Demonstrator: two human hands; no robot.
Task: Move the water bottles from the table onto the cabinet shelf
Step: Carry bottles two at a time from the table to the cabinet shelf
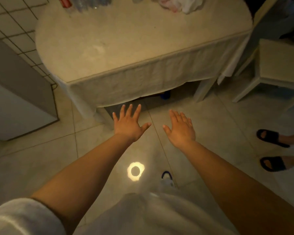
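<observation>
Clear plastic water bottles, one with a red label, lie at the far left edge of the cloth-covered table, cut off by the top of the frame. My left hand and my right hand are stretched out over the floor in front of the table's near edge, palms down and fingers spread. Both hold nothing. A grey-white cabinet stands at the left; no shelf of it shows.
Crumpled white plastic bags lie at the table's far right. A pale stool stands to the right. Another person's feet in black slippers stand on the tiled floor at the right edge. A tiled wall runs behind the cabinet.
</observation>
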